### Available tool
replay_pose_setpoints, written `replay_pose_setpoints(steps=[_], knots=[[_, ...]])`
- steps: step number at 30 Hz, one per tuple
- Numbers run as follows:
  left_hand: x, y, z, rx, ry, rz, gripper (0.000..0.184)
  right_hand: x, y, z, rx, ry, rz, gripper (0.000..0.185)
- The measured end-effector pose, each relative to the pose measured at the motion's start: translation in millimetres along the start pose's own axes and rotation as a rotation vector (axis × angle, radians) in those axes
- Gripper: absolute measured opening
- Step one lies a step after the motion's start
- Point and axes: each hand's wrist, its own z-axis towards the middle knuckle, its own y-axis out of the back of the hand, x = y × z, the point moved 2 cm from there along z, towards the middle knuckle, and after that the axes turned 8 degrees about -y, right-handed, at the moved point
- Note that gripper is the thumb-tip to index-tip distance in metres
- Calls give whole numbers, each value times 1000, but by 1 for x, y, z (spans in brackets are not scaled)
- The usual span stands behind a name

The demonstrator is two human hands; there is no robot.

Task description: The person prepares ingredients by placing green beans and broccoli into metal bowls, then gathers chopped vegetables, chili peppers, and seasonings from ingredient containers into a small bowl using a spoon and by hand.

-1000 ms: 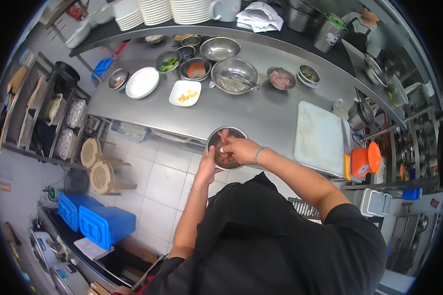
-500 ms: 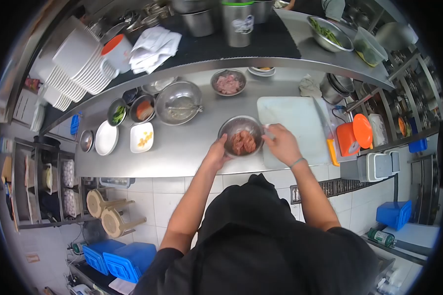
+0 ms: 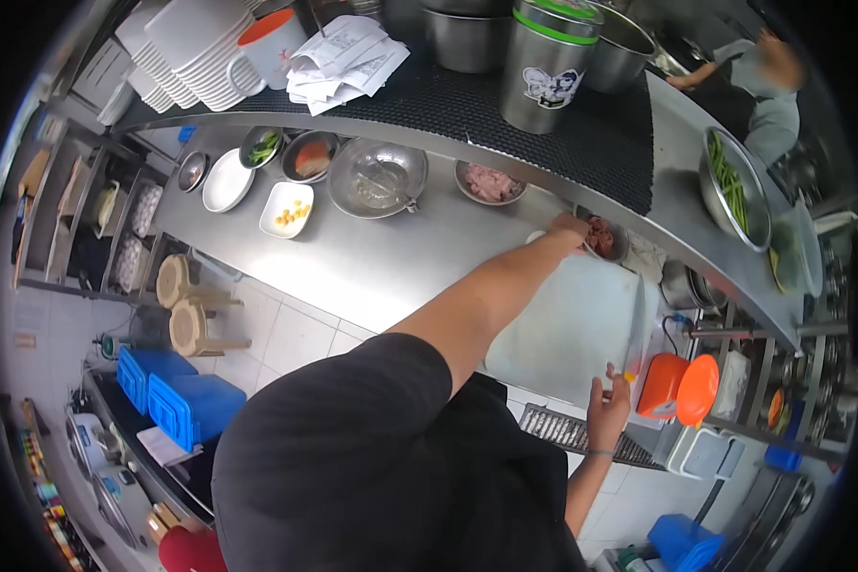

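Your left hand holds the bowl by its rim at the board's far edge, meat already inside. Your right hand, loosely open, is beside the yellow handle; contact is unclear.

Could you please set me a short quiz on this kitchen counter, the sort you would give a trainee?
1. Multiple choice: what is the person's left hand at?
A) the square white dish
B) the bowl of dark red meat
C) the orange scale

2. True or false: the yellow pieces lie on the cutting board.

3. Fill in the colour: the mug on the upper shelf is white outside and ____ inside.

Key: 1 B; 2 false; 3 orange
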Motion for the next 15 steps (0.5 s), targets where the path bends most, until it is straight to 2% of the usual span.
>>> replay_pose_setpoints(steps=[3, 7, 9, 10, 11, 12, 13, 14, 15], knots=[[-8, 2, 2, 119, -20, 144, 39, -19, 2, -3, -15, 67, -8, 31], [-35, 45, -29, 281, -4, 517, 45, -18, 4, 3, 18, -44, -28, 27], [-30, 91, -64, 150, -315, 376, 39, -27, -2, 12, -3, 25, -64, 27], [-46, 126, -85, 86, -348, 358, 34, -29, -5, 16, -17, 59, -83, 27], [-65, 167, -109, 24, -384, 338, 30, -25, -9, 20, -13, 5, -63, 26], [-81, 217, -112, -123, -699, 539, 24, -19, -12, 23, -8, 22, -70, 26], [-125, 255, -147, -350, -565, 685, 25, -10, -15, 25, -4, 40, -78, 26], [-119, 309, -123, -551, -577, 566, 24, 0, -18, 26, -2, 55, -86, 26], [-125, 360, -109, -800, -612, 711, 25, 13, -22, 26, 14, 29, -105, 28]])
